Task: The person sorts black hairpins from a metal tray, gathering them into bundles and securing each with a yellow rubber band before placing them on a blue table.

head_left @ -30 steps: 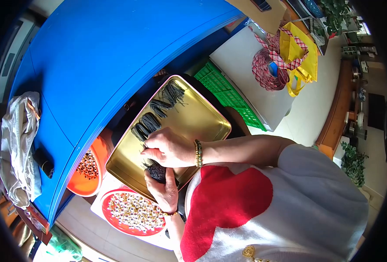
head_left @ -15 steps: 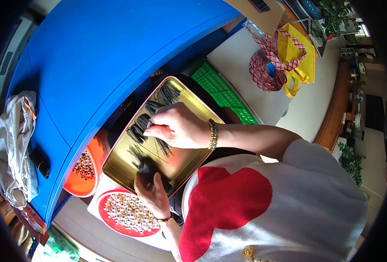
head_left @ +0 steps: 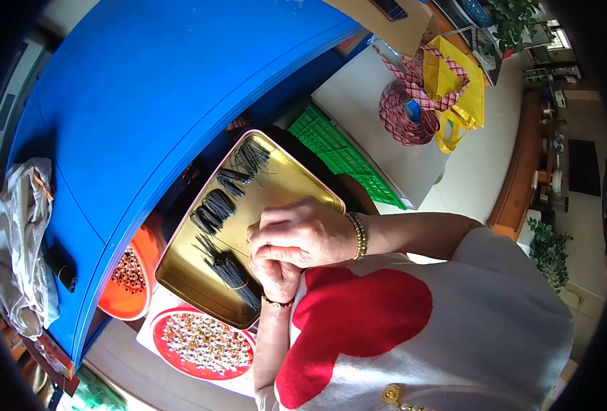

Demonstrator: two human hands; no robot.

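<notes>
My right hand (head_left: 307,233), with a green beaded bracelet, is closed and meets my left hand (head_left: 274,270) above the near side of a gold tray (head_left: 283,168). The left hand's fingers are also bent in, partly hidden behind the right. Anything pinched between them is too small to make out. Along the tray's far side lie bundles of thin black strands (head_left: 213,211), some bent into loops. Closest to my left hand is a straight black bundle (head_left: 238,274) with a thin band around it.
A red dish (head_left: 154,335) of small gold and white pieces stands beside the tray, near an orange bowl (head_left: 142,301) of dark-red beads. The blue table (head_left: 180,82) overhangs the tray's far side. Behind the tray are a green crate (head_left: 338,151) and a checked ribbon roll (head_left: 391,113).
My right hand has drawn back from the looped black strands toward my body. My left hand has left the straight bundle, and the two hands have come together.
</notes>
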